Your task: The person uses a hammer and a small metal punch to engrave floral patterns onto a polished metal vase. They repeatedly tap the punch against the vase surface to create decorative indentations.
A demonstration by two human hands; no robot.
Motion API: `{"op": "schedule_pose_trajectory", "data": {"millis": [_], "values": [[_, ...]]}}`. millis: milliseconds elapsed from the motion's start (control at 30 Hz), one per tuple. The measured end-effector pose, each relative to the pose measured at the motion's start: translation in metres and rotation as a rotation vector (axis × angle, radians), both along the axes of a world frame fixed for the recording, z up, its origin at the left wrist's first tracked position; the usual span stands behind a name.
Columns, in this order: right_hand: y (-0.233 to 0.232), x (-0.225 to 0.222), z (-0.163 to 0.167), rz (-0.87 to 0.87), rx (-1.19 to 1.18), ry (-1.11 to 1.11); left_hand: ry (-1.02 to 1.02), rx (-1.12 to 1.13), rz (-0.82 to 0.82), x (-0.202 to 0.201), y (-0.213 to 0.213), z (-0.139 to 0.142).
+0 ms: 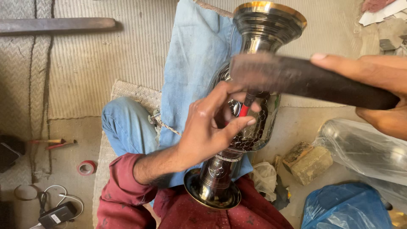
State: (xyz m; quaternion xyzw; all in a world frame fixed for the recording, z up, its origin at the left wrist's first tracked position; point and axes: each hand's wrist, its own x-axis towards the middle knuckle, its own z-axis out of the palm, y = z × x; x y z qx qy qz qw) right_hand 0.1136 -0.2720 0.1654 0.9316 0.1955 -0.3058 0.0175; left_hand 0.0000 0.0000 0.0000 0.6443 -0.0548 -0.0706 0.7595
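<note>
Vase [258, 63] of dark polished metal with a golden rim lies slanted across the lap of the person, on the blue jeans [190, 63], with its round foot near the dark red shirt [127, 199] and its wide mouth pointing away. On the belly of the vase there is a fine engraved pattern.

Above it the right hand [377, 85] holds a dark wooden mallet [296, 76]; the fingers are wrapped firmly around the handle, and the blurred head of the mallet hangs just over the vase.

Lower, the left hand [210, 125] rests against the belly of the vase. Its fingertips are pinched together on a thin chisel [246, 104] with a red band, which stands under the head of the mallet; its tip is hidden by the fingers.

On the floor to the right lie a wooden block [307, 161] and a blue plastic bag [345, 208]. On the left lies a small roll of red tape [86, 168].
</note>
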Motion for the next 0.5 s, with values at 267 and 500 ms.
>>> {"op": "schedule_pose_trajectory", "data": {"millis": [267, 500], "values": [[-0.092, -0.028, -0.042, -0.21, 0.196, -0.177, -0.197, -0.077, -0.163, 0.018, 0.014, 0.003], [-0.09, -0.089, -0.031, -0.406, 0.411, -0.234, -0.23, -0.059, -0.267, 0.026, 0.014, 0.005]]}}
